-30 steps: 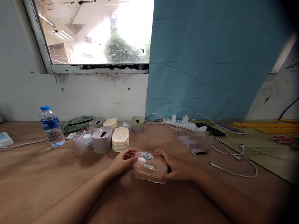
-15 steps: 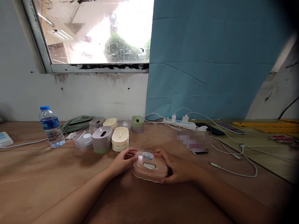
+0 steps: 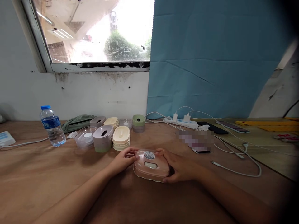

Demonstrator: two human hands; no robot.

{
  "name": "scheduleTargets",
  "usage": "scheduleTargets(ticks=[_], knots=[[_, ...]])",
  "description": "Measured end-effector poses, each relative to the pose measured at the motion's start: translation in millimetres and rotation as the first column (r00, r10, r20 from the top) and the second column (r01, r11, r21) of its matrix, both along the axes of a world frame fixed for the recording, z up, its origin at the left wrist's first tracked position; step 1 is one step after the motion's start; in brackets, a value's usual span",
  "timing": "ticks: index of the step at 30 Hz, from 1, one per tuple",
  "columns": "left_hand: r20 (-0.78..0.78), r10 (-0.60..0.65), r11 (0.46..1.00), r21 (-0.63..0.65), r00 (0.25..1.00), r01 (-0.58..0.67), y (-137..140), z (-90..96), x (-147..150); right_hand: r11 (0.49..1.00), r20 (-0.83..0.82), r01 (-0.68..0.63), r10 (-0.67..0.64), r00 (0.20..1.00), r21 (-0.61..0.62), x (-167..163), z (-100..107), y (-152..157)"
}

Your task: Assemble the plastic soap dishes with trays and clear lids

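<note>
A low pink oval container (image 3: 153, 171) sits on the brown table in front of me, with a shiny clear cover over its top. A round silvery sticker (image 3: 149, 155) and an oval slot (image 3: 150, 165) with something pale in it show on the top. My left hand (image 3: 126, 158) grips the far left edge, thumb on top. Around the right side my right hand (image 3: 176, 166) is wrapped, its fingers at the far edge and its thumb low at the near corner. The undersides of the fingers are hidden.
Beyond my left hand stand a lilac-and-green box (image 3: 102, 140), stacked cream lids (image 3: 121, 134), clear plastic covers (image 3: 84, 137) and a green box (image 3: 138, 123). A water bottle (image 3: 52, 127) is farther left. At right lie a power strip (image 3: 182, 122), phones (image 3: 233, 127) and white cables (image 3: 233, 172).
The view has shifted slightly, so everything sits a little differently in the picture. Both hands keep the same hold on the pink container, which stays in place on the table.
</note>
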State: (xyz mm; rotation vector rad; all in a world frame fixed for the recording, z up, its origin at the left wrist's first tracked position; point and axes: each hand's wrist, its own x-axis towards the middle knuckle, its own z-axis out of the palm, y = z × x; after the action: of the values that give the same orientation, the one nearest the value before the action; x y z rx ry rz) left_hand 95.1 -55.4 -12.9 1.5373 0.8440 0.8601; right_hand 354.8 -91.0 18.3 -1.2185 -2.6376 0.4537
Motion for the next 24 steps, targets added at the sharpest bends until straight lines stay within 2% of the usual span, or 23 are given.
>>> scheduleTargets(ticks=[6, 9, 15, 20, 24], knots=[[0.013, 0.027, 0.997, -0.077, 1.0, -0.026, -4, 1.9, 2, 0.996, -0.049, -0.054, 0.057, 0.997, 0.067, 1, -1, 0], [0.03, 0.052, 0.994, -0.094, 0.998, -0.049, -8, 2.1, 5, 0.996, -0.081, -0.037, 0.043, 0.996, 0.081, -1, -1, -2], [0.056, -0.017, 1.0, 0.016, 0.998, 0.016, -10, 1.3, 6, 0.996, -0.139, 0.08, -0.085, 0.987, -0.044, 0, 0, -3], [0.052, -0.086, 0.995, 0.054, 0.995, 0.083, -12, 2.0, 2, 0.989, -0.179, 0.091, -0.112, 0.978, -0.119, 2, -2, -1], [0.008, -0.134, 0.966, 0.226, 0.991, 0.129, -10, -0.4, 0, 0.985, -0.208, 0.079, -0.11, 0.972, -0.15, 2, -3, 1]])
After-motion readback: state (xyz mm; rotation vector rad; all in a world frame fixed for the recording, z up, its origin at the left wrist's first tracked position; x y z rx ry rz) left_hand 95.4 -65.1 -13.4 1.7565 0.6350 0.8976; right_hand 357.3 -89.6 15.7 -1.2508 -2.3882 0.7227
